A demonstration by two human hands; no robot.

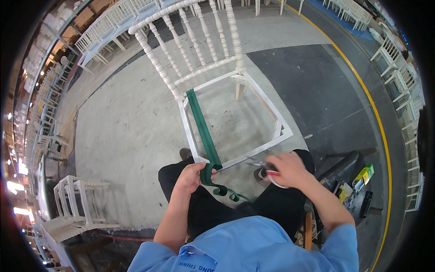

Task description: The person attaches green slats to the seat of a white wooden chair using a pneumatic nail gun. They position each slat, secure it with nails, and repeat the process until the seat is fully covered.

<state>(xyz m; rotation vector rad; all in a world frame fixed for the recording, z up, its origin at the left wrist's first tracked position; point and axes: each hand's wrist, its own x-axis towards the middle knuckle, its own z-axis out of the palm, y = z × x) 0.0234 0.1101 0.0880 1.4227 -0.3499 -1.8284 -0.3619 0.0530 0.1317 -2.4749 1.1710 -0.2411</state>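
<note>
A white wooden chair (267,146) with a spindle back and an open seat frame stands in front of my knees. One dark green webbing strap (202,124) runs from the back rail to the front rail near the left side; its loose end curls down over my lap. At the front rail, my left hand (189,179) pinches the strap between thumb and fingers. My right hand (289,170) grips scissors (273,173) with red and white handles, just right of the strap. Their blades point left toward it, slightly blurred. The rest of the seat frame has no strap across it.
At my right, a dark padded seat (346,165) bears a green and yellow box (364,176) and small items. A white chair (74,201) lies tipped at the left. Rows of white chairs (111,29) line the back and sides. A yellow floor line (378,113) curves along the right.
</note>
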